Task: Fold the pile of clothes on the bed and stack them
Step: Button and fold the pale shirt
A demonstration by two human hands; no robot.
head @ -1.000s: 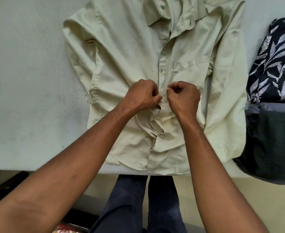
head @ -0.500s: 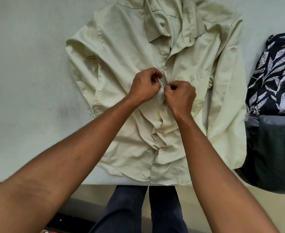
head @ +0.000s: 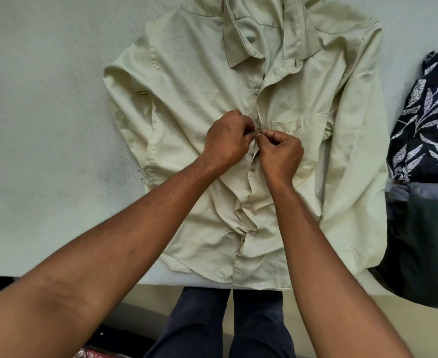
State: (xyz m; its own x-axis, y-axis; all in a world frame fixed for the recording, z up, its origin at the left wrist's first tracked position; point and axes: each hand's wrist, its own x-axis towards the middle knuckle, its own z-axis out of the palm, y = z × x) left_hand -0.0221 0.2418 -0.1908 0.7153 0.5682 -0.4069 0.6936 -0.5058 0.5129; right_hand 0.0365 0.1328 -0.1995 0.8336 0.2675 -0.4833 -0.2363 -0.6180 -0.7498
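Observation:
A pale cream button-up shirt (head: 187, 104) lies face up on the bed (head: 44, 125), collar away from me and sleeves tucked along its sides. My left hand (head: 225, 140) and my right hand (head: 281, 153) meet at the shirt's front placket, level with the chest pocket. Each hand pinches an edge of the placket between curled fingers. Below my hands the placket is buttoned and the cloth is bunched in wrinkles; above them it gapes open up to the collar.
At the right edge lies a dark navy garment with a white leaf print (head: 427, 120), and below it a dark grey-green garment (head: 424, 241) hangs over the bed's near edge. My legs in dark trousers (head: 225, 326) stand against the bed's edge.
Both hands have moved up the placket, from the lower belly area to pocket height. The view has shifted, so the shirt sits lower in the frame.

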